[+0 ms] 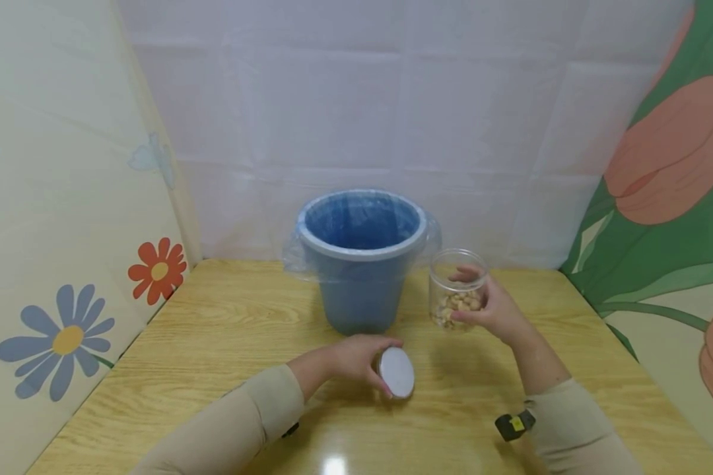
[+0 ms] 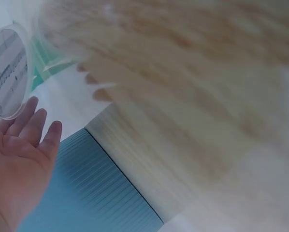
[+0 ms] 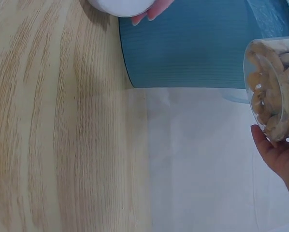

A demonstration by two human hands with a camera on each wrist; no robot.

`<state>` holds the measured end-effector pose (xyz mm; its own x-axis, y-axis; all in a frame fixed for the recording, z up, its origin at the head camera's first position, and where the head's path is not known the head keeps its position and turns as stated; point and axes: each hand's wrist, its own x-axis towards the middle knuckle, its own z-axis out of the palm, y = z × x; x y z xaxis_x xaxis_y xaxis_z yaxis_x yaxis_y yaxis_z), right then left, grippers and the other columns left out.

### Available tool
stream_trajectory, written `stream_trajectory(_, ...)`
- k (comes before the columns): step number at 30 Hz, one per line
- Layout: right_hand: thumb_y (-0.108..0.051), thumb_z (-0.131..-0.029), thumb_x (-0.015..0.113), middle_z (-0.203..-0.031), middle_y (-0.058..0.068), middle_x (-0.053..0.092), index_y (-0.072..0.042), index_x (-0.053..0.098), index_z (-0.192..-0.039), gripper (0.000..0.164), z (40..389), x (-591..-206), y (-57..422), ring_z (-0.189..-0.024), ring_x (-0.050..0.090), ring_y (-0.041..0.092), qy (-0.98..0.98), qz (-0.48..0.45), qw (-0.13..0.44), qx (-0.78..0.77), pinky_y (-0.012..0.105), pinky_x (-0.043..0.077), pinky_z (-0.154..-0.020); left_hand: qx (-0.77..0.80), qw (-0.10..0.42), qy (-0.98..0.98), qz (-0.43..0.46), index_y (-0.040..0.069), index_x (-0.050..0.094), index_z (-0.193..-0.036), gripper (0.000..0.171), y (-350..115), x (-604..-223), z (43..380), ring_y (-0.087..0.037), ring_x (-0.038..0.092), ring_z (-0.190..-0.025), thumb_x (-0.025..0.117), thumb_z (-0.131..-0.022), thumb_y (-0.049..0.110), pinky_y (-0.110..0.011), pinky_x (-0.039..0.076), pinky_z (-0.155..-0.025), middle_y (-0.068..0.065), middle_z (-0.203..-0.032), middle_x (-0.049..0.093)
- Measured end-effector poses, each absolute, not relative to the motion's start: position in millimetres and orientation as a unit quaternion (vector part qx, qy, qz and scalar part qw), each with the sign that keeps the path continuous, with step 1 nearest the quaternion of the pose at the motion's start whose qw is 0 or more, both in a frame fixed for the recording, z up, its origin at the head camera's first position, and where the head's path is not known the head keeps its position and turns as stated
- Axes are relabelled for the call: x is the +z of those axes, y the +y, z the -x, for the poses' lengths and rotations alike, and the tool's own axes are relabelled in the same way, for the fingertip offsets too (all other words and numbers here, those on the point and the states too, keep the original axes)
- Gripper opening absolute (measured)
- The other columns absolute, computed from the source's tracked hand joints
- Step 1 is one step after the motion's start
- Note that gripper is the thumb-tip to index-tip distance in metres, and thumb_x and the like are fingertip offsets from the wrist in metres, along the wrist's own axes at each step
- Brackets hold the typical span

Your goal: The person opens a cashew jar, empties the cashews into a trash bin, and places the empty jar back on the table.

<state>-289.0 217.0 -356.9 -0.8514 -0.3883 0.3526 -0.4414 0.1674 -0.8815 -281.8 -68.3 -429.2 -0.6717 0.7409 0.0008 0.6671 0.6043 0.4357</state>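
Note:
My left hand (image 1: 359, 361) holds a round lid (image 1: 397, 373) by its edge, low in front of the bucket, its white face turned to the right. In the left wrist view the lid (image 2: 9, 72) shows rows of print behind a clear rim. My right hand (image 1: 499, 313) grips a clear jar (image 1: 442, 280) from its right side, just right of the bucket. The jar's wide mouth is uncovered. Tan nut-like pieces (image 3: 267, 92) fill its lower part. A blue bucket (image 1: 359, 297) stands upright behind both hands.
A thin clear bag (image 1: 300, 254) lines the bucket and hangs over its rim. The wood-grain table (image 1: 226, 330) runs back to a white sheet (image 1: 309, 105). Flower-printed panels stand at left (image 1: 65, 198) and right (image 1: 659, 264).

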Motion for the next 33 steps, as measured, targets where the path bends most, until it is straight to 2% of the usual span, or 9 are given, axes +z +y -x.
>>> stream_trajectory(10, 0.003, -0.072, 0.073, -0.133, 0.022, 0.039, -0.005, 0.029, -0.135, 0.078, 287.8, -355.5, 217.3, -0.106, 0.051, 0.018, -0.771, -0.266, 0.016, 0.578, 0.028, 0.050, -0.082, 0.201, 0.090, 0.905, -0.364, 0.008, 0.046, -0.131, 0.090, -69.7, -427.6, 283.7, -0.017, 0.054, -0.109, 0.084, -0.058, 0.043, -0.027, 0.041, -0.095, -0.004, -0.121, 0.058)
stream_trajectory(16, 0.004, -0.072, 0.072, -0.133, 0.023, 0.039, -0.005, 0.029, -0.135, 0.076, 288.3, -354.3, 216.7, -0.106, 0.052, 0.017, -0.764, -0.272, 0.013, 0.585, 0.028, 0.050, -0.083, 0.177, 0.070, 0.903, -0.384, 0.003, 0.048, -0.128, 0.085, -72.2, -427.5, 285.7, -0.018, 0.056, -0.105, 0.082, -0.061, 0.042, -0.027, 0.043, -0.091, -0.006, -0.117, 0.060)
stream_trajectory(25, 0.004, -0.072, 0.073, -0.132, 0.023, 0.040, -0.005, 0.031, -0.134, 0.075, 288.4, -354.0, 217.8, -0.105, 0.051, 0.013, -0.769, -0.277, 0.023, 0.576, 0.027, 0.049, -0.083, 0.140, 0.083, 0.913, -0.373, 0.008, 0.048, -0.129, 0.086, -71.7, -430.8, 290.8, -0.018, 0.055, -0.107, 0.084, -0.059, 0.043, -0.026, 0.042, -0.093, -0.004, -0.118, 0.059)
stream_trajectory(33, 0.004, -0.072, 0.072, -0.132, 0.024, 0.039, -0.007, 0.031, -0.134, 0.075, 288.4, -353.5, 218.7, -0.105, 0.052, 0.013, -0.766, -0.280, 0.021, 0.578, 0.028, 0.050, -0.082, 0.108, 0.086, 0.913, -0.385, 0.007, 0.047, -0.130, 0.085, -71.5, -429.8, 290.2, -0.019, 0.054, -0.110, 0.082, -0.061, 0.043, -0.026, 0.041, -0.095, -0.005, -0.121, 0.058)
